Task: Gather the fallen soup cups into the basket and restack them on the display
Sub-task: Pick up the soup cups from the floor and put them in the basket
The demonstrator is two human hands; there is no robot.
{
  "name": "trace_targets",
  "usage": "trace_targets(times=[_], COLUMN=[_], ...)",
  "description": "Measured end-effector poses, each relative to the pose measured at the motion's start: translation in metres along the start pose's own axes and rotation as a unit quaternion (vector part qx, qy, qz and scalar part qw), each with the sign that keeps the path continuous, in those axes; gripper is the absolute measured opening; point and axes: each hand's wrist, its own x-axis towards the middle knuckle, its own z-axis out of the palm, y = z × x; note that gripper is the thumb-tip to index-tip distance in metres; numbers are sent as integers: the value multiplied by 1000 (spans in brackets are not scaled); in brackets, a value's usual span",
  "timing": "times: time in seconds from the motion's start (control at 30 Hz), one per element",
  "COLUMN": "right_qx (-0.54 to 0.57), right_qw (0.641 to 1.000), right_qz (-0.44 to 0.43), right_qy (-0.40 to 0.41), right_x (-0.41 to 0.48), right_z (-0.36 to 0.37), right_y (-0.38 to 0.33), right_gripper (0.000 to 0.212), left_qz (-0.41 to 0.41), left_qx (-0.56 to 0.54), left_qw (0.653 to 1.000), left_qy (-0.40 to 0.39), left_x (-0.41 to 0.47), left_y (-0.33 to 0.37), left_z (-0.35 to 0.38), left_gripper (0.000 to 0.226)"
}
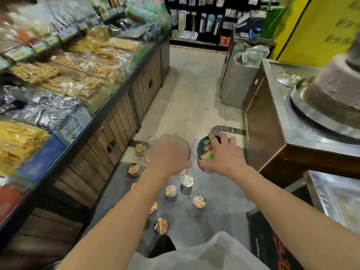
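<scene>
- could have lost the dark soup cup (206, 151) from the grip: held high above the floor (194, 94), clamped only across its lidded top, so a loosened thumb would probably have sent it down among the others.
- could have trodden on or kicked the fallen soup cups (171, 191), scattered on the floor right beneath the arms. most stood lid-up, though one or two looked tipped and might have rolled toward the wooden cabinet (109, 141) on the left.
- might have knocked the dark soup cup against the round brown thing (185, 148) just beside it, with both hands so near each other.
- right hand (224, 155): curled round the dark soup cup, fingers over its far edge and thumb on its near edge, gripping firmly.
- left hand (168, 152): lay knuckles-up over the round brown thing, fingers bent down past it and hidden. could not tell whether gripped or merely rested there, nor whether that thing was the basket or another cup.
- made out no basket for certain. found the remaining cups on the floor between the cabinet and the steel-topped bench (292, 133) on the right.
</scene>
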Motion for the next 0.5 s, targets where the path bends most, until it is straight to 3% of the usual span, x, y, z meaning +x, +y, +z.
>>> trace_targets(times=[0.5], right_qx=[-8], right_qw=[991], right_qz=[-135], right_qy=[17], right_x=[-74], right_z=[-41], right_y=[40], right_gripper=[106], left_qz=[-109], left_qx=[29], left_qw=[993], left_qy=[23], left_x=[-122], left_y=[67], left_z=[-30], left_gripper=[109])
